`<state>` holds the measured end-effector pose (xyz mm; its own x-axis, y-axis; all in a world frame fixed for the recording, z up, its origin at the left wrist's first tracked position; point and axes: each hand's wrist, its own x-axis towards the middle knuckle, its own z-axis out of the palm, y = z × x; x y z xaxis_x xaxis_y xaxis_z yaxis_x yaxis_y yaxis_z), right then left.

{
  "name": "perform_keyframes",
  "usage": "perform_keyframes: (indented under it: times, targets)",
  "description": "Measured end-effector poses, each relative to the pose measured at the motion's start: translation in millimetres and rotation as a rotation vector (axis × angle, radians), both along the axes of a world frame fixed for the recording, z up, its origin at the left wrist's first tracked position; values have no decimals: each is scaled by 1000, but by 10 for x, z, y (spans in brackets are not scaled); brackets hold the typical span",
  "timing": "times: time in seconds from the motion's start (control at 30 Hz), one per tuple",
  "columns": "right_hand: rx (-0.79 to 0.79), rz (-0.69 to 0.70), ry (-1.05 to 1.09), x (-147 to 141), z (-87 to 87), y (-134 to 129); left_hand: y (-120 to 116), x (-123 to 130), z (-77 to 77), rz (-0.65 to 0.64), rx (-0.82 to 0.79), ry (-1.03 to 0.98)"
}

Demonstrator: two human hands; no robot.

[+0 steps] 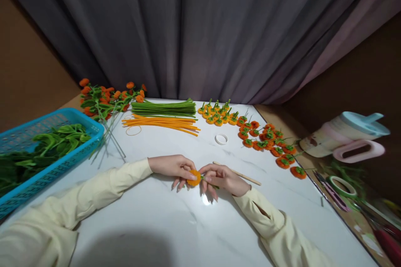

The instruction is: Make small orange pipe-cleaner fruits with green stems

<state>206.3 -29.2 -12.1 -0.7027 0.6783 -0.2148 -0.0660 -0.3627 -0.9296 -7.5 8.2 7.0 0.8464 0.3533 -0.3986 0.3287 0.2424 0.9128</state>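
Between my two hands is a yellow-orange fuzzy flower (194, 178), apparently made of pipe cleaner. My left hand (175, 167) pinches its head with thumb and fingers. On the other side, my right hand (223, 177) is closed on the flower's green stem (203, 177), most of which the fingers hide. Just behind the right hand a thin wooden stick (247, 177) lies on the white marbled table (175, 225). Farther back are a bundle of orange pipe cleaners (163, 122) and a bundle of green ones (163, 108). A white ring (221, 139) lies beyond the right hand.
Several yellow flower heads (219, 121) and orange flower heads (266, 137) stand at the back right. Stemmed orange flowers (106, 96) lie back left, by a blue basket (97, 133) of green leaves. A tumbler (338, 133), green tape (341, 187) and pink-handled scissors (336, 198) are right.
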Motion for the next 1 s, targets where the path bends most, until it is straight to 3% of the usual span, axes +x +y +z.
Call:
perform_keyframes:
  times: [0.43,1.0]
  targets:
    - [100,19,9,-12,10,-27,-77,-43,31,87,16,-73]
    - [10,10,56,38,-4,16,27,-114,-22,92,-146,-96]
